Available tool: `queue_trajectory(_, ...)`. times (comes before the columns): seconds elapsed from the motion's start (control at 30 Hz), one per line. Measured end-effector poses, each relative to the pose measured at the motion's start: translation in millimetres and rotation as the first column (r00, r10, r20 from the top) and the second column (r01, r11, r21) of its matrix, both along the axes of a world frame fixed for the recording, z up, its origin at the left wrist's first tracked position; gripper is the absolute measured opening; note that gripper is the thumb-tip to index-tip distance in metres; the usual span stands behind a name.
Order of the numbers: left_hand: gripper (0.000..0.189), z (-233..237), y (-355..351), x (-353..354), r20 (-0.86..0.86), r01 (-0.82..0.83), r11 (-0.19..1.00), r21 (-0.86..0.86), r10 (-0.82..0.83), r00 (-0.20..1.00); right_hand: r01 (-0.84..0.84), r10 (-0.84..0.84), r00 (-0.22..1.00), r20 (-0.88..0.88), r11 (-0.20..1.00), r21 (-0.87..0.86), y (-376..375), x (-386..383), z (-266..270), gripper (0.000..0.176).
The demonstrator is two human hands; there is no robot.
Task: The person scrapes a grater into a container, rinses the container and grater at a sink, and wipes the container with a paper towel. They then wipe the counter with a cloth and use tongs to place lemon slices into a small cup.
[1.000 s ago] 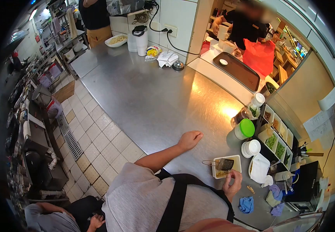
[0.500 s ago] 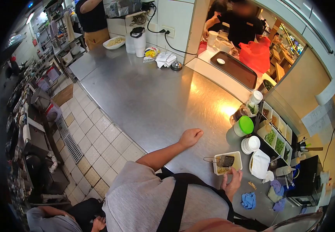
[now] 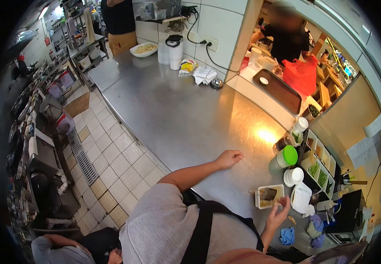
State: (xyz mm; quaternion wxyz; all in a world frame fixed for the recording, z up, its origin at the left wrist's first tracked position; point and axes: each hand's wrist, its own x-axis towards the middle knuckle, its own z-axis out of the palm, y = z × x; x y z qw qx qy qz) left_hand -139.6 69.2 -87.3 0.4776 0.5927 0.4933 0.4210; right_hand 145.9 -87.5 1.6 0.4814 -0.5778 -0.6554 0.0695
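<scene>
My left hand rests on the steel counter, its fingers curled in; anything inside them is hidden. On the right, my right hand is raised just beside a white rectangular container, fingers apart and holding nothing. A metal strainer lies in that container over some pale food. Just right of the container are a stack of small white bowls and a white-covered tub. A jar with a green lid stands behind the bowls.
A blue cloth lies near my right forearm. Compartments of chopped greens line the right side. A brown tray sits in the serving window, with a person behind it. A bell and white tumbler stand further back.
My right hand has moved away from the container's edge and its fingers have spread. The whole view has shifted, so the counter and items appear further right and lower.
</scene>
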Motion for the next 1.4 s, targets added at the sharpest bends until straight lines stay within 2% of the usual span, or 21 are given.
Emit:
queue_trajectory(0.07, 0.028, -2, 29, -40, -0.052, -0.034, 0.959, 0.28, 0.051, 0.997, 0.096, -0.096, 0.994, -0.045, 0.995, 0.007, -8, -13, 20, 0.044)
queue_trajectory(0.13, 0.029, 46, 56, -97, -0.08, -0.06, 0.931, 0.361, 0.095, 0.992, 0.17, -0.169, 0.984, -0.057, 0.985, 0.027, -12, -24, 26, 0.042)
queue_trajectory(0.2, 0.027, 88, 93, -167, -0.16, -0.127, 0.872, 0.474, 0.228, 0.96, 0.215, -0.209, 0.973, -0.094, 0.975, 0.053, -9, -38, 25, 0.04)
queue_trajectory(0.23, 0.027, 125, 101, -203, -0.208, -0.154, 0.814, 0.559, 0.318, 0.925, 0.227, -0.217, 0.968, -0.128, 0.972, 0.067, -6, -48, 22, 0.04)
queue_trajectory(0.27, 0.027, 156, 111, -239, -0.246, -0.168, 0.751, 0.638, 0.405, 0.881, 0.242, -0.228, 0.96, -0.161, 0.967, 0.077, -2, -62, 22, 0.04)
queue_trajectory(0.33, 0.028, 181, 165, -314, -0.166, -0.15, 0.374, 0.915, 0.689, 0.706, 0.231, -0.219, 0.97, -0.106, 0.966, 0.116, 9, -104, 31, 0.04)
queue_trajectory(0.37, 0.03, 221, 162, -341, -0.128, -0.269, 0.506, 0.82, 0.62, 0.774, 0.225, -0.216, 0.973, -0.076, 0.965, 0.136, 15, -125, 36, 0.04)
queue_trajectory(0.4, 0.03, 249, 171, -370, -0.12, -0.249, 0.402, 0.881, 0.7, 0.704, 0.201, -0.191, 0.977, -0.094, 0.974, 0.107, 22, -145, 39, 0.04)
queue_trajectory(0.43, 0.031, 273, 185, -399, -0.101, -0.215, 0.297, 0.93, 0.771, 0.629, 0.176, -0.175, 0.984, -0.024, 0.976, 0.127, 30, -161, 42, 0.04)
queue_trajectory(0.5, 0.033, 312, 215, -451, -0.084, -0.195, 0.218, 0.956, 0.842, 0.532, 0.136, -0.154, 0.982, 0.108, 0.979, 0.154, 40, -190, 45, 0.04)
queue_trajectory(0.6, 0.044, 360, 244, -499, -0.054, -0.179, 0.129, 0.975, 0.925, 0.375, 0.177, -0.194, 0.972, 0.131, 0.976, 0.13, 47, -222, 51, 0.04)
queue_trajectory(0.67, 0.05, 381, 265, -521, -0.065, -0.129, 0.096, 0.987, 0.973, 0.221, 0.207, -0.224, 0.965, 0.133, 0.969, 0.131, 51, -238, 56, 0.04)
queue_trajectory(0.8, 0.055, 403, 311, -543, -0.147, -0.281, 0.176, 0.943, 0.981, 0.125, 0.277, -0.294, 0.944, 0.151, 0.953, 0.123, 59, -257, 59, 0.04)
queue_trajectory(0.9, 0.057, 412, 322, -548, -0.259, -0.38, 0.287, 0.879, 0.958, 0.125, 0.308, -0.326, 0.924, 0.198, 0.944, 0.115, 63, -268, 65, 0.04)
queue_trajectory(0.93, 0.06, 410, 338, -555, -0.21, -0.36, 0.224, 0.906, 0.975, 0.08, 0.317, -0.335, 0.918, 0.212, 0.942, 0.113, 65, -271, 66, 0.039)
queue_trajectory(1.03, 0.061, 416, 345, -555, -0.252, -0.466, 0.26, 0.846, 0.964, 0.08, 0.343, -0.359, 0.915, 0.182, 0.933, 0.112, 66, -274, 64, 0.039)
queue_trajectory(1.07, 0.063, 422, 342, -556, -0.367, -0.497, 0.354, 0.792, 0.927, 0.074, 0.347, -0.361, 0.915, 0.179, 0.932, 0.108, 66, -274, 63, 0.038)
queue_trajectory(1.17, 0.068, 418, 360, -566, -0.223, -0.488, 0.213, 0.847, 0.974, 0.037, 0.353, -0.365, 0.912, 0.189, 0.931, 0.096, 63, -279, 65, 0.038)
queue_trajectory(1.27, 0.07, 428, 339, -565, -0.296, -0.521, 0.307, 0.796, 0.949, 0.106, 0.362, -0.379, 0.899, 0.218, 0.925, 0.113, 62, -283, 69, 0.038)
queue_trajectory(1.37, 0.064, 425, 352, -575, -0.22, -0.5, 0.212, 0.84, 0.975, 0.043, 0.351, -0.377, 0.896, 0.236, 0.925, 0.146, 62, -282, 71, 0.038)
queue_trajectory(1.4, 0.059, 428, 354, -580, -0.205, -0.51, 0.213, 0.833, 0.976, 0.073, 0.346, -0.378, 0.89, 0.257, 0.924, 0.16, 62, -279, 72, 0.038)
